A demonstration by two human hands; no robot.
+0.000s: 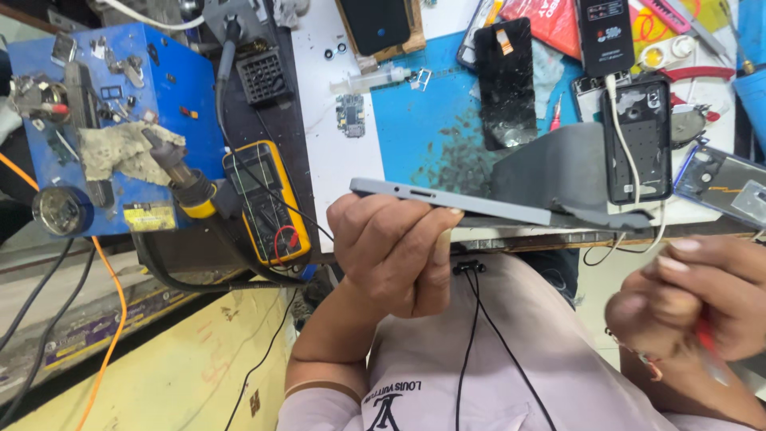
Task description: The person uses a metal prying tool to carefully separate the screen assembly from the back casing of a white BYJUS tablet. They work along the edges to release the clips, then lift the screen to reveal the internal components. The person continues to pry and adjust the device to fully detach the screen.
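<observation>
Tablet (pixel 479 203) edge-on in left hand (pixel 391 251), long axis left-right.

cluttered workbench (pixel 335 160), blue mat (pixel 431 120), yellow floor (pixel 191 359)

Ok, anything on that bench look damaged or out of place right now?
Yes. The blue mat is scuffed and blotched with dark marks near its front edge. A phone lies opened up, insides exposed. The left hand holds a grey tablet edge-on; nothing looks spilled.
</observation>
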